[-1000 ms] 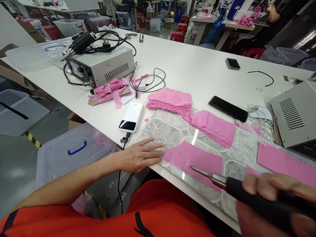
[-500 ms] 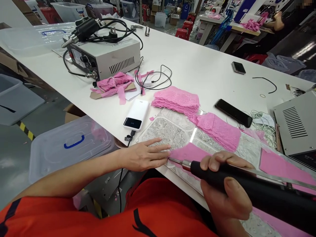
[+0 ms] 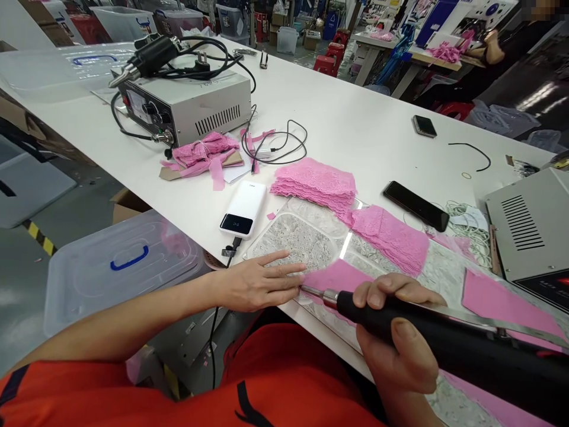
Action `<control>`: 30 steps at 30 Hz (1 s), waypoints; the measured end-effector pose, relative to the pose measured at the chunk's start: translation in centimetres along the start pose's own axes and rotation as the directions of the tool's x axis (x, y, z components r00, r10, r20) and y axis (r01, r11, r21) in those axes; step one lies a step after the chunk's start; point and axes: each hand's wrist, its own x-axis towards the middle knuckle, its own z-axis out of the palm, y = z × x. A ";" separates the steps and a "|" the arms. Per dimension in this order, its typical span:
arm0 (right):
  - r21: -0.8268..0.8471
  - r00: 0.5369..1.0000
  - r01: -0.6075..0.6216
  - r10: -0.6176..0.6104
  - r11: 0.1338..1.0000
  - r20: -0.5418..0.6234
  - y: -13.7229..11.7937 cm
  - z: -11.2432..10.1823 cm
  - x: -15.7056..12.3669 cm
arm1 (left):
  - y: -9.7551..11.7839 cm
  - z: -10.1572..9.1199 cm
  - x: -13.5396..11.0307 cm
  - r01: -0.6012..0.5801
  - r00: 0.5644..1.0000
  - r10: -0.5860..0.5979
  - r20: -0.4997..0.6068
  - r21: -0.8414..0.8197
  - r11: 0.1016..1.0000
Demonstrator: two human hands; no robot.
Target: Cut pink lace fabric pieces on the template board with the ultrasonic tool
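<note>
My left hand [image 3: 258, 283] lies flat, fingers stretched out, on the glass work plate [image 3: 306, 228] at the table's near edge, its fingertips touching the left end of a pink lace piece [image 3: 340, 274]. My right hand [image 3: 395, 338] is wrapped round the black handle of a hot cutting tool [image 3: 444, 347]. The tool's metal tip [image 3: 311, 290] rests at the lace's left edge, right by my left fingertips. Two stacks of pink lace [image 3: 317, 181] [image 3: 391, 234] lie beyond, and another pink piece [image 3: 502, 299] lies to the right.
A white power bank [image 3: 244, 209] and a black phone [image 3: 415, 197] lie near the plate. A grey control box [image 3: 186, 107] with cables stands at the far left, another grey box [image 3: 528, 222] at the right. A clear plastic bin [image 3: 120, 264] sits below the table edge.
My right hand has swung the tool leftward and nearer, bringing its tip from the middle of the lace piece to its left edge. My left hand has stayed in place.
</note>
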 end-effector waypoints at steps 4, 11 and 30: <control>-0.012 1.000 0.012 -0.012 1.000 0.025 0.0 0.0 0.0 | 0.0 -0.1 0.0 -0.001 1.000 0.001 0.014 0.008 1.000; -0.002 1.000 0.012 -0.012 1.000 -0.005 0.1 -0.1 0.2 | -0.1 -0.5 0.0 0.020 0.998 -0.018 0.053 -0.034 0.999; -0.245 0.767 0.185 -0.296 0.952 -0.569 -5.3 -12.9 1.7 | 1.6 3.4 11.4 0.053 0.997 -0.045 0.054 -0.140 0.989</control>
